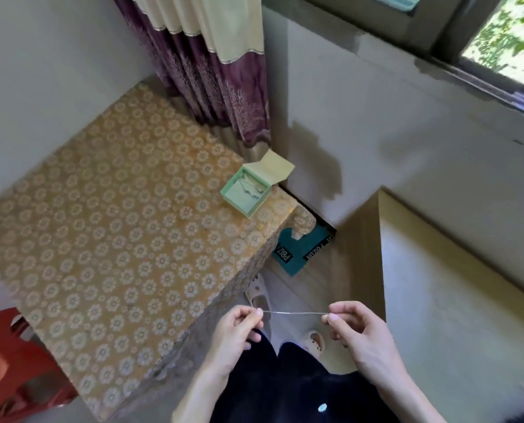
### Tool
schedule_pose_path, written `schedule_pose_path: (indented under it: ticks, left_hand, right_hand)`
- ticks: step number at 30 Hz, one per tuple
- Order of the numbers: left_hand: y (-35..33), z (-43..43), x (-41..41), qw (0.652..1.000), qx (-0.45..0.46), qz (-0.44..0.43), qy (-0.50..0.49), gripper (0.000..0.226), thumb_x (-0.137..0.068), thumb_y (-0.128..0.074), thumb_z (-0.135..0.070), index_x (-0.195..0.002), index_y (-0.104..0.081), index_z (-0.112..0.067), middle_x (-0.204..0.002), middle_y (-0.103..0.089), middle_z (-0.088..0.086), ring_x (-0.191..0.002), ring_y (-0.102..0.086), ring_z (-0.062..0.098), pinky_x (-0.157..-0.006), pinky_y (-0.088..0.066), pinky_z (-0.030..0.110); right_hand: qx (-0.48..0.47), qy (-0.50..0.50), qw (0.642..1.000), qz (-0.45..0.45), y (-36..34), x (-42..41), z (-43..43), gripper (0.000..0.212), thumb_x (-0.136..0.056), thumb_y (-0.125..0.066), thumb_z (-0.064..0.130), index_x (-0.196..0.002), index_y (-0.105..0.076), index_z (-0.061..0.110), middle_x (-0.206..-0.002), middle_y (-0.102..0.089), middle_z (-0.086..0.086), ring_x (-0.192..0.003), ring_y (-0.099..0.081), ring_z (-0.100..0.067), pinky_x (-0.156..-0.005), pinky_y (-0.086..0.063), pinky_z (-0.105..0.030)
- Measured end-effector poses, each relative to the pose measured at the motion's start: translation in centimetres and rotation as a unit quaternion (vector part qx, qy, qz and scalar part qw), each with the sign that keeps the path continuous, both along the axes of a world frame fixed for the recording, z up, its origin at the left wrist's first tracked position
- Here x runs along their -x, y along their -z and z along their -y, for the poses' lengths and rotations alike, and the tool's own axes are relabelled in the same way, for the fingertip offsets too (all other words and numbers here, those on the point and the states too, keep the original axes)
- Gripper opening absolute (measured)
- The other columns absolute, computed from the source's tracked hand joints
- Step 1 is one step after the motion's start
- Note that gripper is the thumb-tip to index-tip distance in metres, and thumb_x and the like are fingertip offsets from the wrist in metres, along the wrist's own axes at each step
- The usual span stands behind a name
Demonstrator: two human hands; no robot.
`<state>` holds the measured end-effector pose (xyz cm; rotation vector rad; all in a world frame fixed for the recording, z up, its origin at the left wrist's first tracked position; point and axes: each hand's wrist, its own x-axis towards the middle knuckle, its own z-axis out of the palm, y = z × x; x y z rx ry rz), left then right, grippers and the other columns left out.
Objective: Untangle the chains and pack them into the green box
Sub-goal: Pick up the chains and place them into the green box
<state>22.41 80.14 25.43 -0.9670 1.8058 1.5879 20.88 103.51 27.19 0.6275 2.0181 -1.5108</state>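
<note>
Head view showed a thin silver chain (295,313) pulled straight between my left hand (239,331) and right hand (356,334), each with thumb and forefinger pinched closed on one end, low over my lap and well apart from the green box (244,195). I judged the untangling of this chain about finished, so the next move called for carrying it to the box without letting it knot. That box sat open near the corner of the flowered table (117,239), with what looked like another fine chain already inside.
</note>
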Motion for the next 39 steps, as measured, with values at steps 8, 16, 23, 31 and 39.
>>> schedule_pose_path:
  ticks: [8,16,23,31,39]
  left_hand:
    - [1.2,5.0,9.3,0.999,-0.023,0.005,0.038,0.011,-0.091,-0.072,-0.03,-0.095,-0.075,-0.02,-0.078,-0.073,-0.01,-0.067,-0.064,0.003,-0.066,-0.046,0.02]
    - [4.2,12.5,22.5,0.985,0.031,-0.025,0.171,0.017,-0.098,-0.062,-0.027,-0.114,-0.069,-0.026,-0.098,-0.072,-0.019,-0.08,-0.066,-0.005,-0.077,-0.049,0.011]
    - [8.1,15.2,30.1,0.972,0.088,-0.045,0.211,0.007,-0.096,-0.066,-0.028,-0.1,-0.068,-0.033,-0.109,-0.071,-0.008,-0.098,-0.067,0.013,-0.097,-0.051,0.034]
    - [12.5,14.3,32.0,0.966,0.14,-0.061,0.207,0.01,-0.089,-0.074,-0.035,-0.086,-0.065,-0.033,-0.09,-0.065,-0.017,-0.08,-0.059,0.002,-0.063,-0.04,0.018]
    - [14.9,14.7,33.0,0.923,0.224,-0.11,0.293,0.016,-0.097,-0.063,-0.037,-0.108,-0.072,-0.03,-0.093,-0.065,-0.024,-0.082,-0.053,-0.016,-0.064,-0.037,-0.002]
  right_hand:
    - [-0.014,0.005,1.0,0.016,0.8,8.6,4.7,0.003,-0.092,-0.071,0.021,-0.092,-0.07,0.018,-0.084,-0.078,0.001,-0.064,-0.063,-0.007,-0.066,-0.049,-0.023]
    - [-0.042,0.008,0.999,0.01,2.5,15.7,10.8,0.008,-0.087,-0.077,0.025,-0.085,-0.075,0.032,-0.082,-0.074,0.007,-0.077,-0.068,-0.013,-0.077,-0.052,-0.026]
    - [-0.04,-0.021,0.999,0.017,6.0,20.9,15.2,0.006,-0.085,-0.078,0.026,-0.082,-0.076,0.03,-0.08,-0.074,0.013,-0.075,-0.066,-0.003,-0.076,-0.05,-0.019]
    - [-0.016,-0.031,0.999,0.024,10.9,25.5,16.8,0.008,-0.09,-0.072,0.023,-0.087,-0.074,0.03,-0.079,-0.072,0.017,-0.071,-0.064,-0.001,-0.071,-0.051,-0.019]
    - [0.023,-0.014,0.998,0.049,13.7,28.3,17.1,0.008,-0.091,-0.066,0.02,-0.089,-0.073,0.025,-0.078,-0.071,0.007,-0.068,-0.063,-0.007,-0.063,-0.048,-0.013]
